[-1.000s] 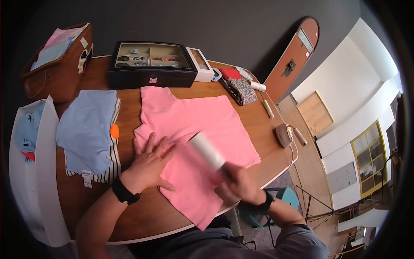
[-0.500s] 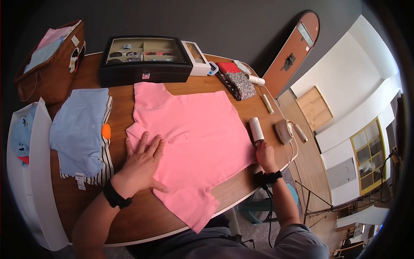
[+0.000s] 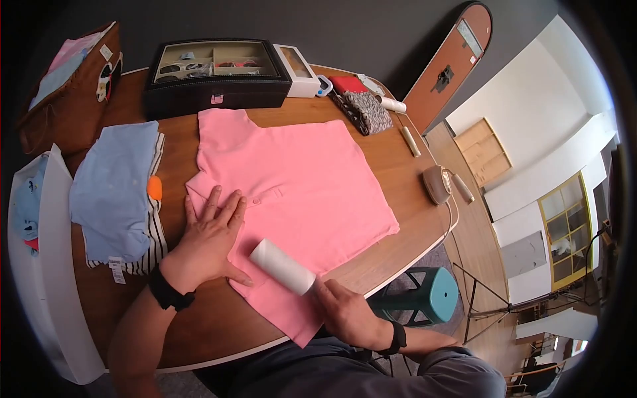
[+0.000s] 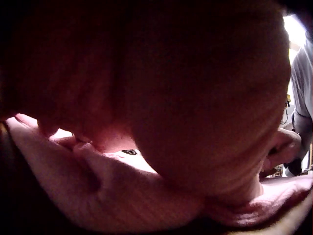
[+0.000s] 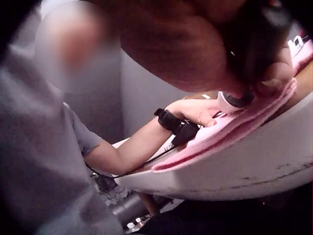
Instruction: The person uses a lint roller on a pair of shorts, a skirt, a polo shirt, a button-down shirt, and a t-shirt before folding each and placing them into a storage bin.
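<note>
A pink short-sleeved shirt (image 3: pixel 305 179) lies spread on the wooden table (image 3: pixel 265 325). With fingers spread, my left hand (image 3: pixel 206 249) presses on the shirt's left side. My right hand (image 3: pixel 348 315) grips a lint roller (image 3: pixel 283 266) by its handle, which the fingers mostly hide. The white roll lies over the lower sleeve, pointing up and left toward the left hand. In the right wrist view, the end of the lint roller (image 5: pixel 234 99) shows close over the pink cloth, near the table edge. My palm (image 4: pixel 205 98) fills most of the left wrist view.
Folded blue clothing (image 3: pixel 113 192) lies over striped cloth at the left, beside a white box (image 3: pixel 56 265). Behind stand a brown basket (image 3: pixel 73 113) and a black glasses case (image 3: pixel 215 99). A corded handheld steamer (image 3: pixel 438 186) sits at the right edge, above a green stool (image 3: pixel 434 295).
My right hand swept the lint roller out to the shirt's right hem, then back left and down to the lower sleeve. The left hand stays pressed on the shirt.
</note>
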{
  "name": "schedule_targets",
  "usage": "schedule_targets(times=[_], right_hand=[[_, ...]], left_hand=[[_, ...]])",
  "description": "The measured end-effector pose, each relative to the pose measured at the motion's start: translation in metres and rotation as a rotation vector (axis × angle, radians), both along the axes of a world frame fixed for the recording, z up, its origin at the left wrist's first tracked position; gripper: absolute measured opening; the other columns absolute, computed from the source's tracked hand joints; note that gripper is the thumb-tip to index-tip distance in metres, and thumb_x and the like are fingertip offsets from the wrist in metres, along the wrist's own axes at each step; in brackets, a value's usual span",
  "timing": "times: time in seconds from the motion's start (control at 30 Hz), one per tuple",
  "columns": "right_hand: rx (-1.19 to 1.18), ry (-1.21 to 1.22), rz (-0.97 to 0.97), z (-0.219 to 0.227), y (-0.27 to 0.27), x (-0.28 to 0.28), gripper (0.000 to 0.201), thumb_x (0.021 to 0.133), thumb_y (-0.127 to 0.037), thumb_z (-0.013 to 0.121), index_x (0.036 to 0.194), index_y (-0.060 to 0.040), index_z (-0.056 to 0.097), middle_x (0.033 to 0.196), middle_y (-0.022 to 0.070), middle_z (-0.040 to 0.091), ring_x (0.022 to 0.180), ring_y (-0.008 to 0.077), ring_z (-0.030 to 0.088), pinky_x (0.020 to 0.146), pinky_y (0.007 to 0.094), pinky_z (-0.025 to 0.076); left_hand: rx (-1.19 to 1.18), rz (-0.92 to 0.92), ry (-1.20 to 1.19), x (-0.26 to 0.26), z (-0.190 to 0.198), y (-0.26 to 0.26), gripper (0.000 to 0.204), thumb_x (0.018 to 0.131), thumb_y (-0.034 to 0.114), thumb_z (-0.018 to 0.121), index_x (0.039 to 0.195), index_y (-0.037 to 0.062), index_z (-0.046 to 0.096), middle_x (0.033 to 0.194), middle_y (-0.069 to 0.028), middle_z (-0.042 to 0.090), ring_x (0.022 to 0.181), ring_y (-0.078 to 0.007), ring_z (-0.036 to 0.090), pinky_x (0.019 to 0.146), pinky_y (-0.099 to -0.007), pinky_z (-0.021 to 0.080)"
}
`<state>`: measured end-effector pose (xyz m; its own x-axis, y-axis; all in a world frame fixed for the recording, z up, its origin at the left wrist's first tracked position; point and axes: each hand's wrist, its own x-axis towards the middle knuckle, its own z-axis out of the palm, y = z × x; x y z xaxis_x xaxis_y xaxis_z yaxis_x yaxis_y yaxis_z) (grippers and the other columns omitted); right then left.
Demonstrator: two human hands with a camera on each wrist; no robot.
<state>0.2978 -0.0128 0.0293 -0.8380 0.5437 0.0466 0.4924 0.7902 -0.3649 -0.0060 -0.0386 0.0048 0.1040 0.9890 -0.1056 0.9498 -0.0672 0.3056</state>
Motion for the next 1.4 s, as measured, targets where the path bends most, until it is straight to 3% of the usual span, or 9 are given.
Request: schedule_targets(times=[0.37, 0.6, 0.63, 0.73, 0.9, 1.0, 1.07, 1.27, 1.4], right_hand=[[0.414, -0.248, -0.819, -0.029, 0.119, 0.114, 0.026, 0.093, -0.006, 0.05, 0.116, 0.0043, 0.051, 0.084, 0.0253, 0.063, 0.075, 0.0428, 0.064, 0.063, 0.0521, 0.051], [0.432, 0.001, -0.609, -0.012, 0.079, 0.066, 0.018, 0.094, -0.005, 0.049, 0.11, 0.0015, 0.055, 0.081, 0.0224, 0.06, 0.067, 0.0433, 0.06, 0.055, 0.049, 0.048], [0.33, -0.124, -0.514, -0.008, 0.06, 0.056, 0.048, 0.086, -0.003, 0.054, 0.133, 0.0006, 0.043, 0.09, 0.0213, 0.059, 0.07, 0.0407, 0.062, 0.054, 0.0491, 0.051], [0.195, -0.035, -0.23, -0.009, 0.013, 0.024, 0.056, 0.079, -0.003, 0.059, 0.132, 0.0052, 0.046, 0.085, 0.0184, 0.058, 0.068, 0.036, 0.063, 0.052, 0.0456, 0.052], [0.298, -0.063, -0.324, -0.028, 0.038, 0.047, 0.05, 0.081, -0.002, 0.056, 0.13, 0.0047, 0.047, 0.085, 0.0197, 0.058, 0.063, 0.0376, 0.063, 0.051, 0.0464, 0.051], [0.438, -0.141, -0.654, -0.03, 0.082, 0.082, 0.016, 0.09, -0.003, 0.051, 0.105, 0.0006, 0.056, 0.081, 0.023, 0.062, 0.068, 0.042, 0.063, 0.057, 0.0502, 0.05], [0.416, -0.282, -0.81, -0.028, 0.102, 0.098, 0.027, 0.091, -0.007, 0.051, 0.117, 0.0028, 0.052, 0.084, 0.0231, 0.063, 0.073, 0.041, 0.065, 0.061, 0.0494, 0.052], [0.467, -0.244, -0.845, -0.035, 0.109, 0.106, 0.023, 0.095, -0.011, 0.049, 0.114, 0.0023, 0.053, 0.085, 0.0239, 0.064, 0.075, 0.0428, 0.065, 0.062, 0.051, 0.051], [0.524, -0.014, -0.539, -0.011, 0.103, 0.066, 0.018, 0.095, -0.011, 0.054, 0.108, 0.0015, 0.058, 0.084, 0.0208, 0.062, 0.072, 0.0408, 0.063, 0.059, 0.0487, 0.049]], left_hand=[[0.035, 0.002, 0.014, 0.002, 0.0, 0.0, 0.141, 0.048, 0.066, 0.083, 0.153, -0.0031, 0.017, 0.159, -0.0183, 0.02, 0.148, -0.0421, 0.01, 0.11, -0.0745, 0.007], [0.01, 0.011, 0.009, 0.0, 0.001, 0.0, 0.143, 0.047, 0.063, 0.085, 0.153, -0.0035, 0.016, 0.16, -0.0189, 0.018, 0.148, -0.0419, 0.008, 0.111, -0.0724, 0.006], [-0.009, 0.009, 0.014, 0.002, 0.001, 0.001, 0.146, 0.045, 0.061, 0.087, 0.153, -0.0034, 0.013, 0.16, -0.0193, 0.016, 0.149, -0.0409, 0.007, 0.113, -0.0695, 0.005], [0.028, 0.011, -0.019, 0.002, 0.002, 0.0, 0.139, 0.048, 0.062, 0.085, 0.152, -0.0039, 0.019, 0.159, -0.0182, 0.021, 0.147, -0.0432, 0.012, 0.109, -0.0752, 0.009], [0.044, 0.007, -0.002, 0.0, 0.001, -0.001, 0.139, 0.048, 0.061, 0.085, 0.151, -0.0042, 0.02, 0.159, -0.0182, 0.021, 0.147, -0.043, 0.013, 0.11, -0.0747, 0.009], [0.054, 0.007, -0.004, 0.002, 0.0, -0.001, 0.139, 0.047, 0.061, 0.086, 0.151, -0.0043, 0.021, 0.158, -0.0185, 0.022, 0.147, -0.0427, 0.013, 0.11, -0.0744, 0.009], [0.064, 0.013, -0.004, 0.002, 0.0, -0.002, 0.139, 0.047, 0.061, 0.086, 0.151, -0.0044, 0.021, 0.158, -0.0187, 0.023, 0.147, -0.0426, 0.014, 0.11, -0.0743, 0.01], [0.069, 0.014, -0.002, 0.0, 0.0, -0.001, 0.138, 0.046, 0.061, 0.086, 0.151, -0.0044, 0.022, 0.157, -0.0191, 0.024, 0.147, -0.0419, 0.014, 0.11, -0.0743, 0.01], [0.055, -0.001, 0.019, -0.01, -0.004, -0.002, 0.119, 0.067, 0.057, 0.078, 0.151, -0.004, 0.021, 0.157, -0.0201, 0.025, 0.148, -0.0374, 0.016, 0.114, -0.0665, 0.01]])
